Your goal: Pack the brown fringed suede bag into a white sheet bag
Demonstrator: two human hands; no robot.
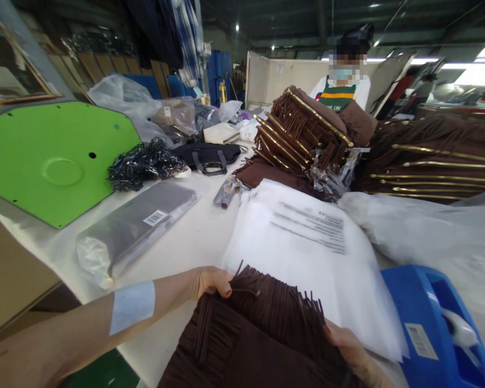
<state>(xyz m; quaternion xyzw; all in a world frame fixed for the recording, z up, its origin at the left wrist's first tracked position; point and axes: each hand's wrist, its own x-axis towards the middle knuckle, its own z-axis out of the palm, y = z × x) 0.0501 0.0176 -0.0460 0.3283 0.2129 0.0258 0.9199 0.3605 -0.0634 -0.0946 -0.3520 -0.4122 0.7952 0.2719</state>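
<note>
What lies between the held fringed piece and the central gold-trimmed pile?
A stack of white printed sheets lies between the fringed piece and the central gold-trimmed pile in the head view.

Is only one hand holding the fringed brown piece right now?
No, the left hand grips one side of the fringed brown piece and the right hand the other.
</note>
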